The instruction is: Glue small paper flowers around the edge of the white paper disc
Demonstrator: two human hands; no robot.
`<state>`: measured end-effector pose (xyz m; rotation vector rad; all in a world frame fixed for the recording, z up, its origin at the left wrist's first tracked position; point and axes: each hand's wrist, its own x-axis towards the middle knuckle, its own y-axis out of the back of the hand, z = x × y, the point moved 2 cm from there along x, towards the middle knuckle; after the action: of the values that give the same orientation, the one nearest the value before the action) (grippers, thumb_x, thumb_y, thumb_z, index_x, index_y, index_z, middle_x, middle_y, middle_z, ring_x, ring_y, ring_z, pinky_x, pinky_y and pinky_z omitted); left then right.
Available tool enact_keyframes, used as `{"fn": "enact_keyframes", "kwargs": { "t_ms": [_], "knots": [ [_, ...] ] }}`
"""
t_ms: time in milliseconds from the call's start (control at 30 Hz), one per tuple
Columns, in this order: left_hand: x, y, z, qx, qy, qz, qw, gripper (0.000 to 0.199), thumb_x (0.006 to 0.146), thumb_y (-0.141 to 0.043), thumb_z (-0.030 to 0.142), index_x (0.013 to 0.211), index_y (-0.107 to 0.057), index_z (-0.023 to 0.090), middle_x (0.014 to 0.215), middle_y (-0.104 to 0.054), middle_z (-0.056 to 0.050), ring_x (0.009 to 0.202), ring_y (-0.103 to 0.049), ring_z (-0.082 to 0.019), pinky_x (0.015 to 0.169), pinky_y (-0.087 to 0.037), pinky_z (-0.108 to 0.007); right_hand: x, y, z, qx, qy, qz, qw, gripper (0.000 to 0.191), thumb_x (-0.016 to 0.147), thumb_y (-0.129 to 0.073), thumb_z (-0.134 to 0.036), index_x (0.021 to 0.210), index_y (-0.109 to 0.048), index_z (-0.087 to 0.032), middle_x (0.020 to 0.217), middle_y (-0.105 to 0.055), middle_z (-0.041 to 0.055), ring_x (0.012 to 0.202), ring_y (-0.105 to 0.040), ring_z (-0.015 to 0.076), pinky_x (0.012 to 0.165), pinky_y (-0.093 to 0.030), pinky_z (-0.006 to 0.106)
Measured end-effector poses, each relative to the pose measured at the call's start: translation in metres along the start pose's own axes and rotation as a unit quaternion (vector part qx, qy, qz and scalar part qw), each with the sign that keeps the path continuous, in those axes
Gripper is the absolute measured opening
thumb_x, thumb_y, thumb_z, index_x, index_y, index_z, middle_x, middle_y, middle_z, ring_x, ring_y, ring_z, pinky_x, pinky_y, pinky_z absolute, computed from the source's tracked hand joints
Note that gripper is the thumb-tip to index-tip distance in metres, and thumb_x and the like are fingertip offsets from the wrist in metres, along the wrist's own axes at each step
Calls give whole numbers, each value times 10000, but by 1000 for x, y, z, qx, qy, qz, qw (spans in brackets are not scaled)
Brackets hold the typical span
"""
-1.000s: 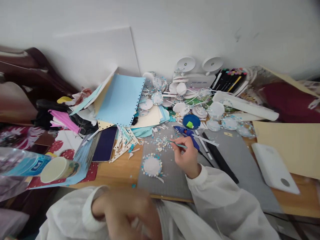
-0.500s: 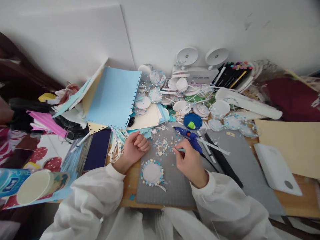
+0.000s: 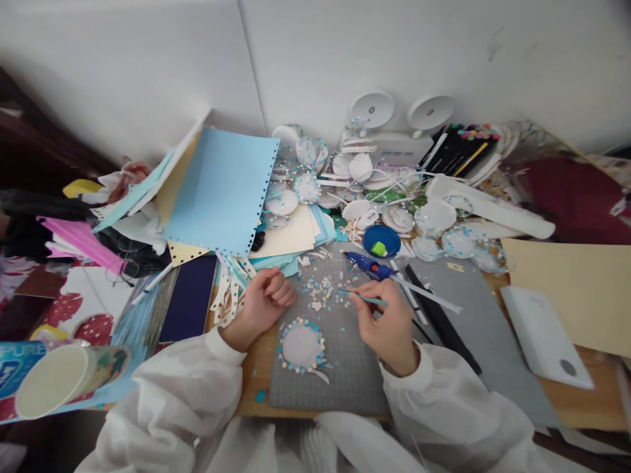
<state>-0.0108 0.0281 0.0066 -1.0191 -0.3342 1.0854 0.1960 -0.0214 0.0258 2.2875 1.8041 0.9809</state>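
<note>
Between the thumb and fingers of my right hand [image 3: 387,318] is a slim teal pair of tweezers [image 3: 369,299], its tip pointing left over small loose paper pieces [image 3: 320,289]. My left hand [image 3: 269,299] rests in a loose fist at the left edge of the grey cutting mat [image 3: 345,368]; nothing shows in it. Below and between the hands lies a white disc [image 3: 300,347] ringed with small blue and cream pieces, a white strip end trailing from its lower right. Just beyond my right hand is a blue glue gun [image 3: 367,264].
Finished-looking white discs [image 3: 434,215] pile up at the back. Blue punched paper [image 3: 221,190] leans at the back left. A blue dish [image 3: 380,242] sits beyond the glue gun. Right of the mat lies a white device [image 3: 547,335]; a paper cup [image 3: 54,381] stands far left.
My right hand has shifted slightly right and turned, so more of the tweezers shows. My left hand stays in its fist. The camera view has shifted a little.
</note>
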Motion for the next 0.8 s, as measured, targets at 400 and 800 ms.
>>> {"fn": "enact_keyframes", "kwargs": {
  "t_ms": [400, 800],
  "knots": [
    [-1, -2, -9, 193, -11, -9, 981, 485, 882, -509, 343, 468, -323, 172, 464, -265, 45, 453, -245, -89, 495, -207, -271, -4, 5, -13, 251, 2, 61, 966, 221, 836, -635, -125, 850, -440, -228, 818, -662, 6, 559, -680, 140, 353, -440, 194],
    [-2, -5, -14, 319, -28, -7, 947, 292, 940, -465, 382, 818, -578, 141, 524, -334, 59, 458, -229, -78, 464, -166, -239, -4, 0, -6, 207, -4, 63, 976, 218, 836, -650, -183, 855, -438, -230, 825, -649, 27, 726, -728, 207, 439, -515, 245]
  ]
}}
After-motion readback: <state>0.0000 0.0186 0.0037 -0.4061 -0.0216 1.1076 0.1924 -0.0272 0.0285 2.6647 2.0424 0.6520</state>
